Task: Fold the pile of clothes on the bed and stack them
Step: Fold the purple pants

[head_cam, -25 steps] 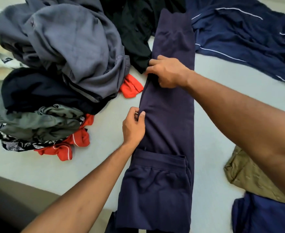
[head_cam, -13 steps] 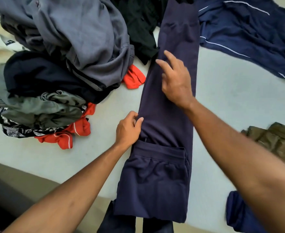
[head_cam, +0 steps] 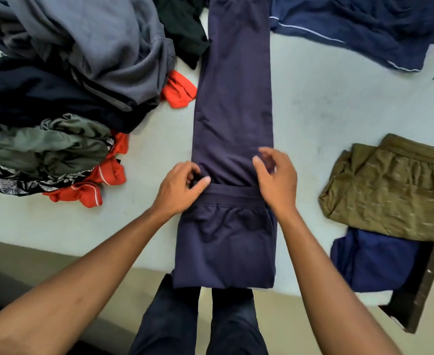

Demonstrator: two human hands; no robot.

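The trousers (head_cam: 232, 98) are lying lengthwise on the bed (head_cam: 326, 111) straight before me, my left hand (head_cam: 178, 187) and right hand (head_cam: 277, 178) sitting at their two edges. The pile of clothes (head_cam: 70, 85) is sitting left of them, the folded stack (head_cam: 390, 196) right, a spread garment (head_cam: 364, 26) lying far right behind.

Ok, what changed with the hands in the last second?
The right hand let go up the leg and came back to the right edge of the navy trousers by the waistband, fingers curled, grip unclear. The left hand still pinches the left edge. The clothes pile and folded stack stayed.
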